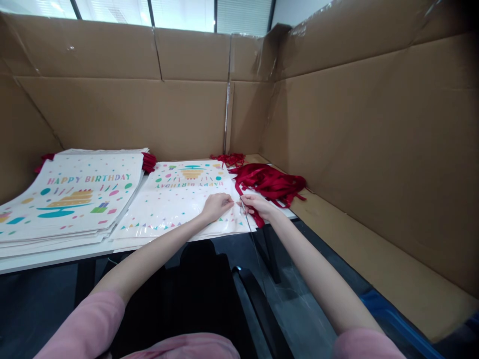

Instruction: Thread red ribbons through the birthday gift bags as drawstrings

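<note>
My left hand (218,205) rests on the right part of a white "Happy Birthday" printed sheet (172,199), lying upside down to me. Its fingers are curled together, and what they pinch is hidden. Close by, at the sheet's right edge, my right hand (257,205) is closed on a red ribbon (238,187), whose end hangs below the fingers. A thin dark strand (250,227) runs down from the right fingers past the table edge; its kind is unclear. Just behind this hand lies a loose heap of red ribbons (271,180).
A stack of matching printed sheets (86,169) with red ribbon bundles (148,162) at its back sits at left. Tangled red pieces (230,159) lie by the rear wall. Tall cardboard walls (123,109) enclose the table (56,260) behind and right. A black armrest (258,304) is below.
</note>
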Motion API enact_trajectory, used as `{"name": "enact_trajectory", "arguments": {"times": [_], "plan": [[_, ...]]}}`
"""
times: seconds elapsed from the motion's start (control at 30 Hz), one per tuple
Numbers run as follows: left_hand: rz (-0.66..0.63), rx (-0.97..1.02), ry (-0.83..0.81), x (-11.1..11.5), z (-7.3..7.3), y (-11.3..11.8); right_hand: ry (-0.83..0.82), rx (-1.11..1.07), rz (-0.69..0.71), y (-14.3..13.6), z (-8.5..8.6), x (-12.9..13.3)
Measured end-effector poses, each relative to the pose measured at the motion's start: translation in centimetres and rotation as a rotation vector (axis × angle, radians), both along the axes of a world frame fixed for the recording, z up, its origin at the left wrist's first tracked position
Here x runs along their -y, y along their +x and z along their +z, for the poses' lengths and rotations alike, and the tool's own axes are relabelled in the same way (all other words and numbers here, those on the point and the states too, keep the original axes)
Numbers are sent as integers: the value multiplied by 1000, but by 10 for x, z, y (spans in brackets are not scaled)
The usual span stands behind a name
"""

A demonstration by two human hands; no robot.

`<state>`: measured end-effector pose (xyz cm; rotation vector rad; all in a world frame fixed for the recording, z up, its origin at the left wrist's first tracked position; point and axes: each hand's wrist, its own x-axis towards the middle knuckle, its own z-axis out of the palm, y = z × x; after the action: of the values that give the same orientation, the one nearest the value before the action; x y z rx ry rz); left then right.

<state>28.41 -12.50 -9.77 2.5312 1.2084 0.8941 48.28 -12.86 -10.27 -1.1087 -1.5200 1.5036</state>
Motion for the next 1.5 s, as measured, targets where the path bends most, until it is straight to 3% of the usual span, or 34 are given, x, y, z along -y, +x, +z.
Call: {"name": "enact_trajectory", "arguments": {"times": [0.5, 0.77, 1.07, 1.27, 1.5], "plan": [[-18, 80, -62, 3, 0, -3, -12, 95, 83, 3, 7, -2], [-75, 76, -47, 17, -1, -7, -13, 225, 154, 1, 29, 3], [-129, 116, -105, 27, 0, -19, -42, 219, 130, 14, 49, 17], [-156, 146, -108, 29, 1, -21, 32, 279, 106, 3, 69, 15], [-139, 124, -131, 31, 3, -21, -79, 435, 248, -8, 61, 10]]}}
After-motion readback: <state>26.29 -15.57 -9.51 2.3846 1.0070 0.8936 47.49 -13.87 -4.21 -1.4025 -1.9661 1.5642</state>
